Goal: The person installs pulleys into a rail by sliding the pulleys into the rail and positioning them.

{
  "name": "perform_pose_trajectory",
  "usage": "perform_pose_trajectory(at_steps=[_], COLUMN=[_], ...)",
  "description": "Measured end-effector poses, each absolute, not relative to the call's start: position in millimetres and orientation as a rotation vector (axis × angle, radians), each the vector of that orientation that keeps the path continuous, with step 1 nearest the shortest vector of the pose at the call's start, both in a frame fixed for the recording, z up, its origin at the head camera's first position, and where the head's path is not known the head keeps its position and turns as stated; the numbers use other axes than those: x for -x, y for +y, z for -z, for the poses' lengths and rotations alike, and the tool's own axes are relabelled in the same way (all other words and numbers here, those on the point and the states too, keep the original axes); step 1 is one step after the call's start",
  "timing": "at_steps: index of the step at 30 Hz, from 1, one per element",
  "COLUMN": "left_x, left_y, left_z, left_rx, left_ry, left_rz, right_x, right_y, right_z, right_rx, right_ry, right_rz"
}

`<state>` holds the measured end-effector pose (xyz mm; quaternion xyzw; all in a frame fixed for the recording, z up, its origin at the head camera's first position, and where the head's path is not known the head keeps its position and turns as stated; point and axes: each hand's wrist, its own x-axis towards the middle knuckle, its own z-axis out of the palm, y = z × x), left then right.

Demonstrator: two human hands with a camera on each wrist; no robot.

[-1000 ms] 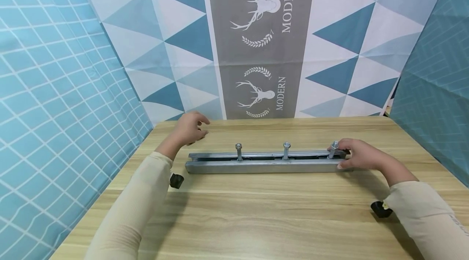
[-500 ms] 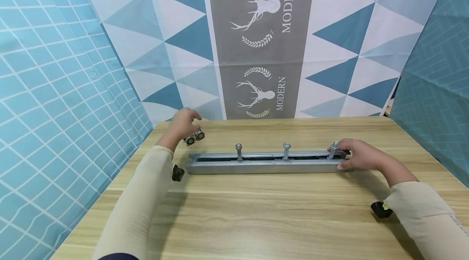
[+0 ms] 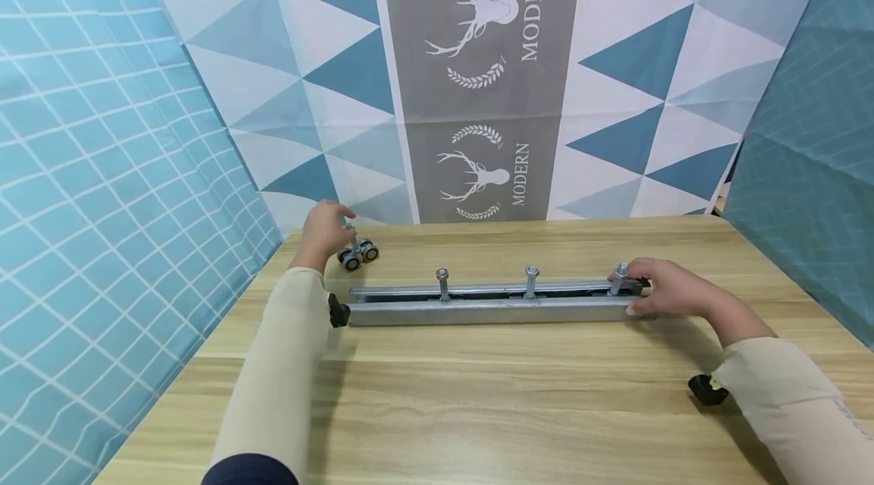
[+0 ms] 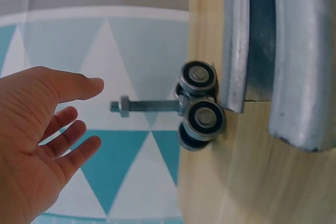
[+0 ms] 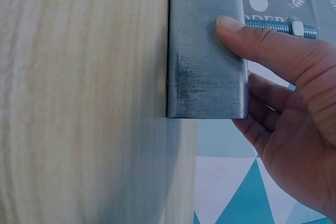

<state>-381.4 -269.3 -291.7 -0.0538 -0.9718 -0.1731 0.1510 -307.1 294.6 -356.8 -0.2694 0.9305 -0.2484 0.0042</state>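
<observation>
A roller trolley with paired wheels and an upright threaded bolt stands on the table, behind the left end of the steel channel rail. My left hand is beside it, at the height of its bolt. In the left wrist view, a gap separates the left hand, thumb out and fingers loosely bent, from the bolt's nut. My right hand grips the rail's right end, thumb on the front wall and fingers behind. Three bolts with nuts rise from the rail's slot, the rightmost bolt close to my right fingers.
The rail lies crosswise on the wood-grain table, slot up. A patterned cloth hangs along the table's back edge. A blue gridded cloth borders the left side, and a teal cloth the right.
My left hand has moved left and back, bringing the roller trolley into sight where the hand had covered it. The right hand and the rail look unmoved.
</observation>
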Motion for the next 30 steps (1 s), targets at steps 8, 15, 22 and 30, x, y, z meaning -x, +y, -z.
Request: perform_pose_trajectory(at_steps=[8, 15, 22, 30], left_x=[388, 391, 395, 399], left_y=[-279, -280, -276, -269], left_z=[303, 309, 313, 310], left_rx=[0.027, -0.032, -0.086, -0.085], left_ry=[-2.798, -2.814, -2.834, -2.838], left_rz=[0.640, 0.659, 0.680, 0.712], right_x=[309, 309, 310, 311], right_y=[296, 295, 295, 296], right_z=[357, 358, 357, 356], right_rx=[0.835, 0.841, 0.854, 0.847], right_ry=[2.910, 2.925, 2.917, 2.915], right_rz=[0.764, 0.763, 0.775, 0.766])
